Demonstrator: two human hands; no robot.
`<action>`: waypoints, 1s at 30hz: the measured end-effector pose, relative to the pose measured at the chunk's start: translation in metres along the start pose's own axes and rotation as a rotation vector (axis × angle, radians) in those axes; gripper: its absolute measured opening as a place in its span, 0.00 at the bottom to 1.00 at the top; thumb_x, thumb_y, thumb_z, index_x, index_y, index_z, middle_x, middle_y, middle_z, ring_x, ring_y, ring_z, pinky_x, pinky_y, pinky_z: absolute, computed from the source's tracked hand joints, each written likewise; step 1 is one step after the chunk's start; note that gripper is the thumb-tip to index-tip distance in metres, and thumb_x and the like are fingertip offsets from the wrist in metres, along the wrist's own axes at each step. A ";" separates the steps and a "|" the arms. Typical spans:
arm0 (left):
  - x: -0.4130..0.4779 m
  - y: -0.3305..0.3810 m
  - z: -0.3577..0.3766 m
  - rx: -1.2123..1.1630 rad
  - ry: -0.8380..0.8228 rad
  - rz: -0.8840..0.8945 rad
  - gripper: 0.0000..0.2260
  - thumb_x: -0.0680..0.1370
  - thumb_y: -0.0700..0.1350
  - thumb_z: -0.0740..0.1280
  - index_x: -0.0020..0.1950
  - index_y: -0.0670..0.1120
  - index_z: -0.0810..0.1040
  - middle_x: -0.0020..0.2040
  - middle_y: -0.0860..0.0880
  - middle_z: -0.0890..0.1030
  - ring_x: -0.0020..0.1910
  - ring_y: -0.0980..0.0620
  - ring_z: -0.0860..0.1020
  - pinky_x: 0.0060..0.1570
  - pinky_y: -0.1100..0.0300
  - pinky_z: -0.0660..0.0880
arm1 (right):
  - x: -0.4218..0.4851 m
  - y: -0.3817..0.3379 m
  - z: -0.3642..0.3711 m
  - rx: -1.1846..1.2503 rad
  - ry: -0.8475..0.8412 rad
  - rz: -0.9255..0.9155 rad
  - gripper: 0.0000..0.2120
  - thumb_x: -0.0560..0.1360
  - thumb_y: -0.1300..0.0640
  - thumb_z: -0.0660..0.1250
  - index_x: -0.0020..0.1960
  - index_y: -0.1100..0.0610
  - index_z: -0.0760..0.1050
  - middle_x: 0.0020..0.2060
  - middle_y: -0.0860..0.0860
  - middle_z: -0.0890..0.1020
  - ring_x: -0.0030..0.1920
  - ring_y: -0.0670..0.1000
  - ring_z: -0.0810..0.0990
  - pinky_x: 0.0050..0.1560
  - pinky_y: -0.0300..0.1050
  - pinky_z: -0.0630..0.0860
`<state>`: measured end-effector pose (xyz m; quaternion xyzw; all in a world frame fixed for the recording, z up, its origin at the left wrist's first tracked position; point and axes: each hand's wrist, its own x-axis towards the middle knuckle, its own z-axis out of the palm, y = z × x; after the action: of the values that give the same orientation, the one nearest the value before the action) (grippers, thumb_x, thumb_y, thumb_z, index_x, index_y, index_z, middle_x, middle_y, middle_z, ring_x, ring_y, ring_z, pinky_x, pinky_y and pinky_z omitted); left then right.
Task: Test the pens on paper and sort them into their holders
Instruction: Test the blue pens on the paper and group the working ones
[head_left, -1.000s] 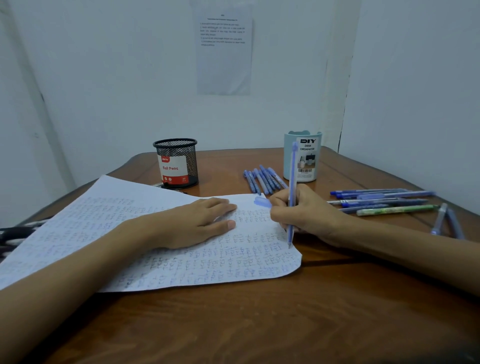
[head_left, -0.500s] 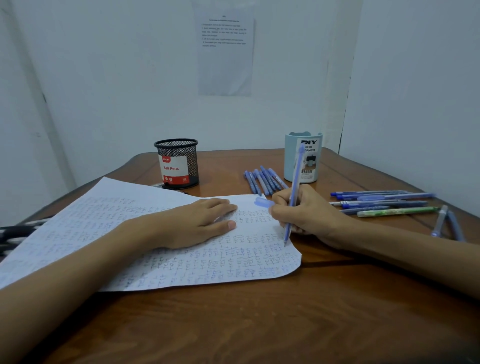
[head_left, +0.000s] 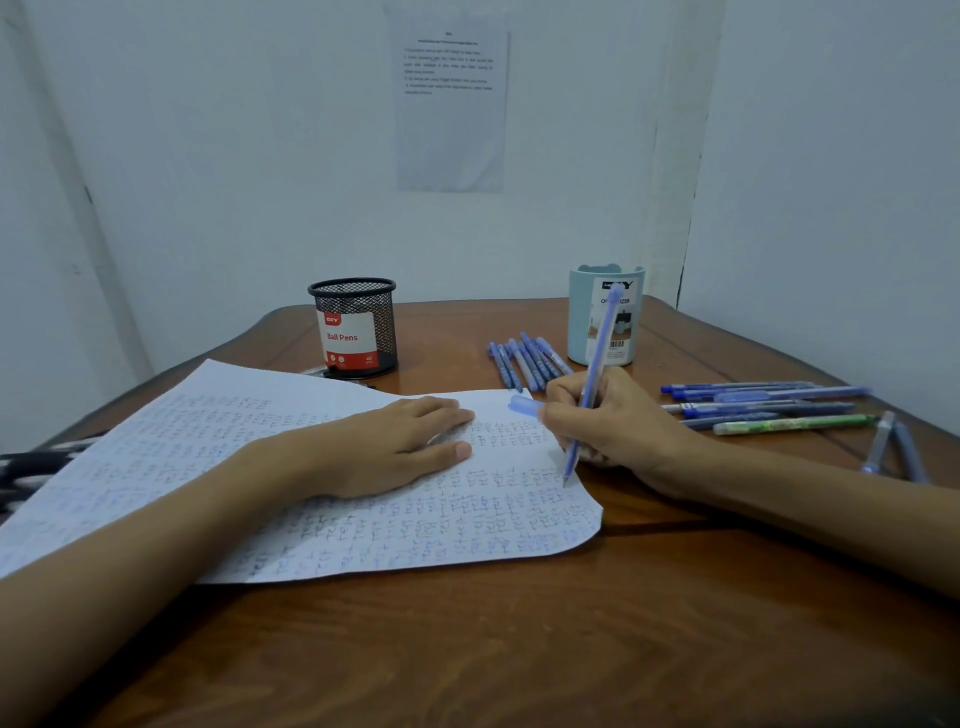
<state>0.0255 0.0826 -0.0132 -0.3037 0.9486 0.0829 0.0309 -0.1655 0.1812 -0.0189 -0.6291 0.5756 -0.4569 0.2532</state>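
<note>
A sheet of paper (head_left: 218, 457) covered in small blue scribbles lies on the wooden table. My left hand (head_left: 384, 447) rests flat on it, fingers straight. My right hand (head_left: 618, 426) grips a light blue pen (head_left: 597, 358) tilted with its tip touching the paper near the right edge. The pen's cap (head_left: 524, 405) lies on the paper beside my right fingers. A black mesh holder (head_left: 356, 327) labelled "Ball Pens" stands at the back left. A pale blue holder (head_left: 605, 317) stands at the back right.
Several blue pens (head_left: 524, 361) lie between the two holders. More pens (head_left: 763, 405), one of them green, lie in a row at the right, and two grey ones (head_left: 893, 447) near the right edge. A striped object (head_left: 31, 465) sits at the far left.
The pen in my right hand has tilted, its top leaning further right, and its tip has shifted slightly left on the paper. My left hand has not moved.
</note>
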 end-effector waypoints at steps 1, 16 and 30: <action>0.000 0.000 0.000 0.002 0.000 0.000 0.25 0.79 0.59 0.48 0.76 0.56 0.50 0.77 0.57 0.51 0.74 0.59 0.51 0.63 0.67 0.48 | 0.001 0.001 0.000 -0.002 0.009 -0.002 0.17 0.75 0.66 0.63 0.28 0.60 0.65 0.23 0.54 0.67 0.20 0.43 0.67 0.24 0.30 0.68; 0.000 0.000 0.000 0.006 0.007 0.012 0.25 0.80 0.59 0.48 0.76 0.55 0.51 0.77 0.56 0.52 0.74 0.58 0.52 0.66 0.65 0.49 | 0.003 0.006 0.001 -0.111 0.058 -0.017 0.17 0.75 0.64 0.64 0.29 0.60 0.65 0.23 0.53 0.67 0.23 0.44 0.68 0.26 0.26 0.67; -0.001 -0.001 0.000 0.006 0.067 0.032 0.27 0.79 0.60 0.51 0.76 0.52 0.52 0.75 0.56 0.56 0.70 0.58 0.60 0.64 0.65 0.57 | 0.024 0.021 -0.020 -0.514 0.026 -0.240 0.09 0.72 0.56 0.72 0.51 0.54 0.80 0.46 0.46 0.82 0.42 0.36 0.77 0.46 0.28 0.73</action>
<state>0.0265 0.0825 -0.0128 -0.2910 0.9541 0.0705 -0.0015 -0.1951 0.1578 -0.0207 -0.7304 0.5972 -0.3307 0.0224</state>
